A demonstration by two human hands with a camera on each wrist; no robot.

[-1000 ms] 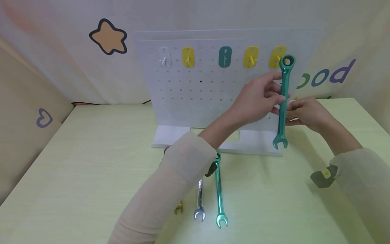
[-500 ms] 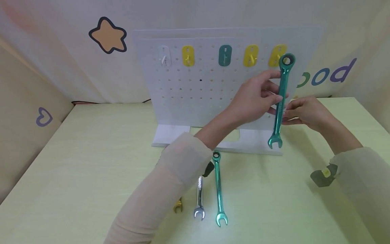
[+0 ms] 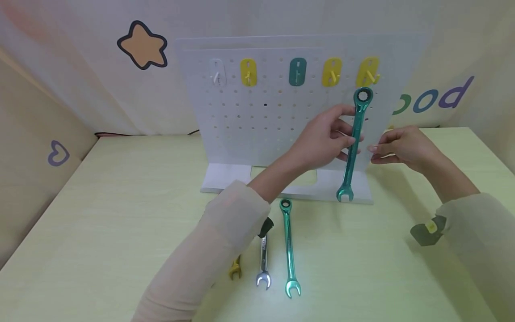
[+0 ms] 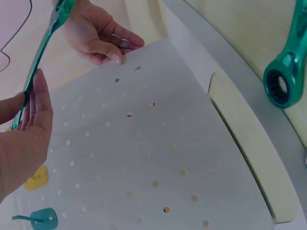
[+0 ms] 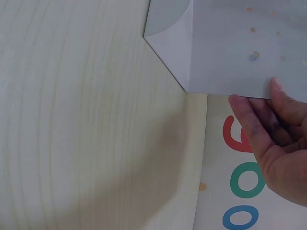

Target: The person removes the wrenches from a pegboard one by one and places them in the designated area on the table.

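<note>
My left hand (image 3: 319, 138) pinches a green combination wrench (image 3: 351, 161) by its shaft, ring end up and open jaw down. It is in front of the white pegboard (image 3: 249, 120), with the ring just under the rightmost yellow hook (image 3: 368, 72). In the left wrist view the wrench (image 4: 41, 57) appears side-on between thumb and fingers. My right hand (image 3: 404, 147) grips the pegboard's right side edge. The right wrist view shows its thumb on the perforated face and the fingers (image 5: 252, 124) at the edge's other side.
Along the board's top sit white (image 3: 217, 74), yellow (image 3: 248, 72), teal (image 3: 297, 71) and another yellow hook (image 3: 331, 72). On the table lie a second green wrench (image 3: 289, 250), a silver wrench (image 3: 263, 261) and a gold wrench (image 3: 235, 268), partly hidden by my left sleeve.
My left hand has moved left and down with the green wrench, so its ring no longer overlaps the rightmost yellow hook. My right hand has stayed at the board's edge.
</note>
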